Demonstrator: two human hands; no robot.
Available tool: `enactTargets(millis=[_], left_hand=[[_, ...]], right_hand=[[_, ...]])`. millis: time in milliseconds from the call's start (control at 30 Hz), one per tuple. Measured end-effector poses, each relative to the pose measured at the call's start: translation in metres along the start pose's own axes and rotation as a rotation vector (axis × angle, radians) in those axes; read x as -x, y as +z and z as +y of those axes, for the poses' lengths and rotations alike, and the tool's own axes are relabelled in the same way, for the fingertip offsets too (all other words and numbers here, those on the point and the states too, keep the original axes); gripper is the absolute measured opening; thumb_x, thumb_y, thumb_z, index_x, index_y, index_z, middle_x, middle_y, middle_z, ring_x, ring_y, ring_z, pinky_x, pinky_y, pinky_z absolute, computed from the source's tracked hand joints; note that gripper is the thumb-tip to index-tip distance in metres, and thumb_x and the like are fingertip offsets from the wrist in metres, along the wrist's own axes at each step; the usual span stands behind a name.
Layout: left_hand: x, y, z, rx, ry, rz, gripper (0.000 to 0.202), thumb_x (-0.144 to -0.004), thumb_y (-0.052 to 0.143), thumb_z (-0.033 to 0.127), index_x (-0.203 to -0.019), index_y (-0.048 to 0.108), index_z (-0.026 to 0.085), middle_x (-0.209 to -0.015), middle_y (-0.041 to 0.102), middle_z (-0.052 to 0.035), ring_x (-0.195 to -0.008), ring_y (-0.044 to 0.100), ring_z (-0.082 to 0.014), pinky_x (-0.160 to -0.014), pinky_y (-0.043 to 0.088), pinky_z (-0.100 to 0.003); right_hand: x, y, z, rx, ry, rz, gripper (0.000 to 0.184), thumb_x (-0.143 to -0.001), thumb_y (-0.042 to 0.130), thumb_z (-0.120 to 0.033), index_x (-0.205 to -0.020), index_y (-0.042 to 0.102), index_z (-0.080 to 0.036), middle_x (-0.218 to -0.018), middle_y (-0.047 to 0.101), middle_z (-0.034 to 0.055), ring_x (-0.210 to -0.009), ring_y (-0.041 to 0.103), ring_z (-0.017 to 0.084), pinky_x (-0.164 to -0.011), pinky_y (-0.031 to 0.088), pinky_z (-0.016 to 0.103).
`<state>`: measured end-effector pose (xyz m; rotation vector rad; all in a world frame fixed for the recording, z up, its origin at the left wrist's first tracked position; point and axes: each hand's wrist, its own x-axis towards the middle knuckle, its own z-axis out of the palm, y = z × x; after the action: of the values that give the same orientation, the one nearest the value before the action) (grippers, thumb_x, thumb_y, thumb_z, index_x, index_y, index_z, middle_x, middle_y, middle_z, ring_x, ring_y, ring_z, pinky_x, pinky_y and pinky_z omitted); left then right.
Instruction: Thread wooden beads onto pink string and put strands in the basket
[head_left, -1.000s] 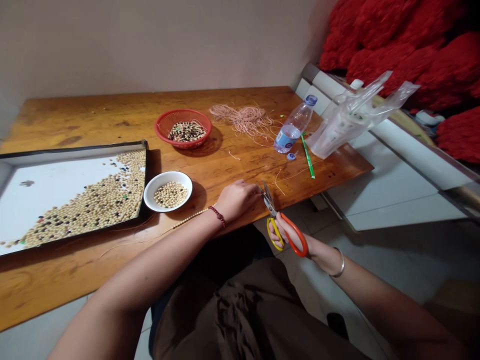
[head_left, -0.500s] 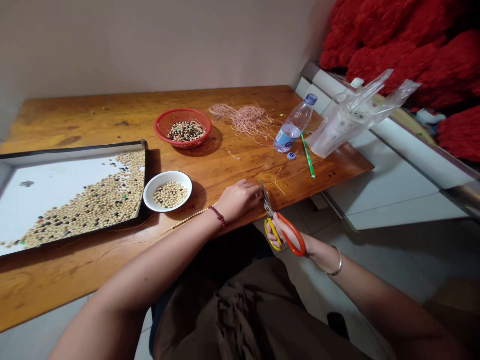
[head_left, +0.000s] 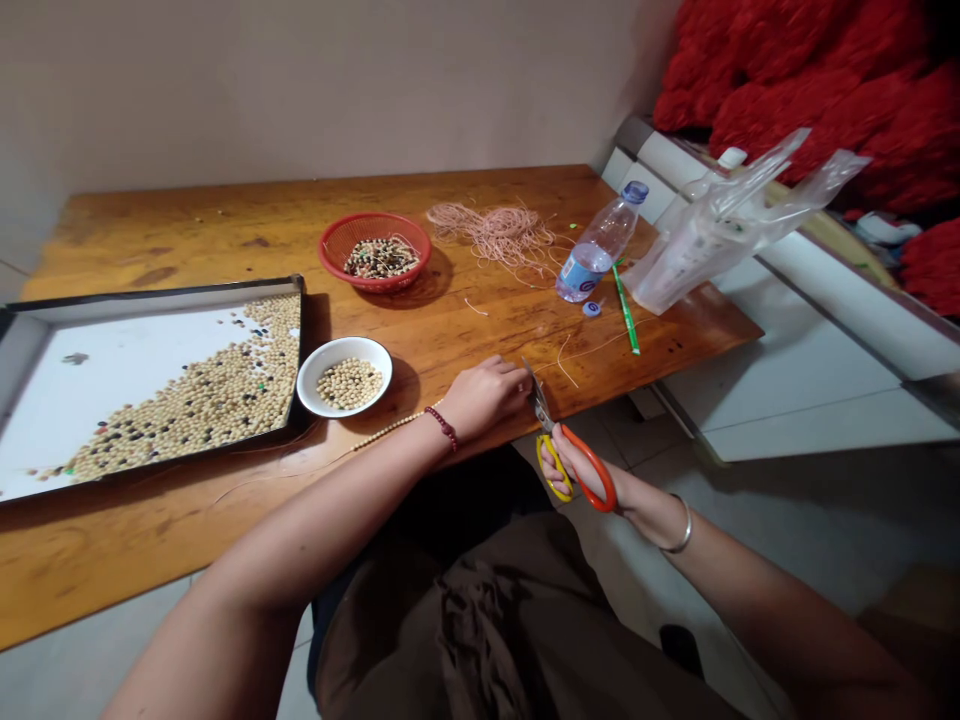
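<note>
- Fingers of the right hand (head_left: 574, 458) were wrapped through the yellow and orange loop handles of a pair of steel-bladed scissors (head_left: 544, 420), found to the right of the white round bowl with a dark rim (head_left: 306, 385), handles out past the edge of the brown wooden table (head_left: 435, 345).
- Fingers of the left hand (head_left: 484, 398) were bent inward on the tabletop, also right of the bowl. Their tips lay just beside the blades; whether they pinched anything, or touched the steel, could not be told.
- Strand of small round cream beads (head_left: 394, 431): located on the near side of the bowl, running up to the left wrist, its further course hidden. A thin, pale loose thread trailed from it toward the left.
- Scissors, handling judged: stiff, moderately light, sharp at the tips; proper hold by the loops, clear of the blades.
- Strand, handling judged: light and limp, beads hard, smooth and liable to slide on the thread; proper hold at the thread close against the end bead.
- Shallow black-edged white tray (head_left: 97, 370), left of the bowl, contained loose beads.
</note>
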<state>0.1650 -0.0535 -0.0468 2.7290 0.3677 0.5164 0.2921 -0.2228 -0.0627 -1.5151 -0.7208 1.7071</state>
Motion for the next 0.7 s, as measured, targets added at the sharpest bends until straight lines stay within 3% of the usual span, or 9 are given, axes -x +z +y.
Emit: enactTargets(millis=[433,700], left_hand=[[-0.0007,0.0016,0.0018,-0.013,0.001,-0.015,0.01,-0.089,0.05,0.022,-0.084,0.058,0.019,-0.079,0.06,-0.0037,-0.08,0.05,-0.0177,-0.069,0.04,-0.027],[-0.0013,0.0007,0.0011,0.01,0.009,-0.009,0.008,-0.088,0.051,0.021,-0.082,0.057,0.019,-0.078,0.061,-0.0024,-0.078,0.05,-0.0174,-0.068,0.039,-0.027]], right_hand=[[0.0002,0.0094,-0.0027,-0.052,0.059,0.033,0.065,-0.073,0.027,-0.085,-0.064,0.032,-0.021,-0.05,0.03,-0.0067,-0.04,0.027,0.007,-0.042,0.021,0.02],[-0.0034,0.0075,0.0013,-0.106,0.066,0.015,0.063,-0.075,0.03,-0.083,-0.064,0.033,-0.02,-0.051,0.03,-0.0063,-0.041,0.027,0.007,-0.042,0.023,0.02]])
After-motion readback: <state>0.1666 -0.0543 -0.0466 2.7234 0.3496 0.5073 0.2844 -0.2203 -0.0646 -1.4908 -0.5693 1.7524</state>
